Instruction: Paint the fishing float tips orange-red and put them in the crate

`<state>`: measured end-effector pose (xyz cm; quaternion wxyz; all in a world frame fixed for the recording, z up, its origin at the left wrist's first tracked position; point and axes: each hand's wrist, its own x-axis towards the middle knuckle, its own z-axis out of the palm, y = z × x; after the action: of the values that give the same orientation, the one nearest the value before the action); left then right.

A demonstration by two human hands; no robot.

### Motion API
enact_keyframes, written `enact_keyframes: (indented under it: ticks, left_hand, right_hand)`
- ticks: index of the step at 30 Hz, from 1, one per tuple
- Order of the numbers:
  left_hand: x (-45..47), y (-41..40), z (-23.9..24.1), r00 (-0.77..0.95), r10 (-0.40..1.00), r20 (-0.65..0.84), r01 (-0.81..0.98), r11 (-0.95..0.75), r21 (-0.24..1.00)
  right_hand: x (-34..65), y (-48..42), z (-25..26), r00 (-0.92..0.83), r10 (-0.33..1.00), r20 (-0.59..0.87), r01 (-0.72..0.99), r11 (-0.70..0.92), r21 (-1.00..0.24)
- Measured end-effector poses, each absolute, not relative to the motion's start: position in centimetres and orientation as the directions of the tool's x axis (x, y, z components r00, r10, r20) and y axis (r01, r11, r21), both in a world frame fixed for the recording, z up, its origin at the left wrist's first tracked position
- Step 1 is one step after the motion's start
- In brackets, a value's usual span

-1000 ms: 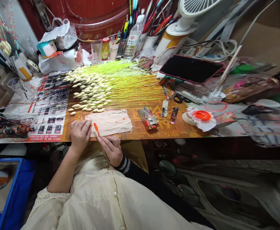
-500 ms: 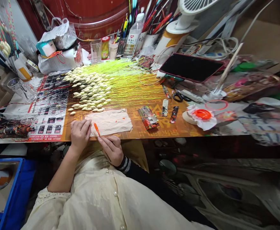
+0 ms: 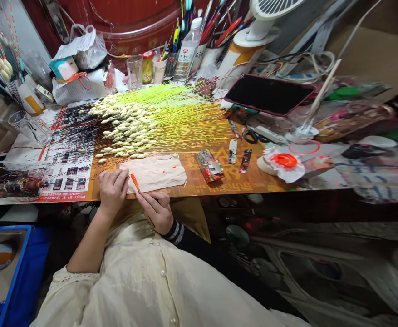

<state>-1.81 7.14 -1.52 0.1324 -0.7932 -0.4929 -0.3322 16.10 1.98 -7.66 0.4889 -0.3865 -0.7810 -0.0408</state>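
My left hand [image 3: 113, 188] rests at the table's front edge, fingers bent and pressed together at the left end of a pale pink cloth [image 3: 158, 175]. Whatever it pinches is hidden. A faint thin line with small orange marks crosses the cloth. My right hand [image 3: 157, 211] closes its thumb and fingers on the narrow end of a slim orange piece [image 3: 135, 181], whose wider end points away towards my left fingers. Its exact kind cannot be made out. Beyond the cloth lie many fishing floats [image 3: 130, 125] with cream bodies, dark stems and yellow-green tips.
Right of the cloth lie a paint-stained block [image 3: 209, 166] and black-handled scissors [image 3: 251, 136]. Further right stand an orange paint dish [image 3: 285, 160] and a propped phone [image 3: 268, 94]. A glass mug [image 3: 31, 128] and a bottle [image 3: 188, 50] also stand here. A blue crate [image 3: 23, 263] sits lower left.
The view has shifted slightly. The orange piece has turned a little between my hands, and both hands stay in nearly the same place.
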Motion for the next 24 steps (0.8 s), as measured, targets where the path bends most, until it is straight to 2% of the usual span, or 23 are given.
enact_keyframes:
  ticks: [24]
  left_hand:
    - [-1.85, 7.22, -1.37, 0.285, 0.685, 0.671, 0.867, -0.483, 0.125]
  right_hand:
    - [16.68, 2.08, -7.76, -0.218, 0.528, 0.821, 0.602, 0.735, -0.312]
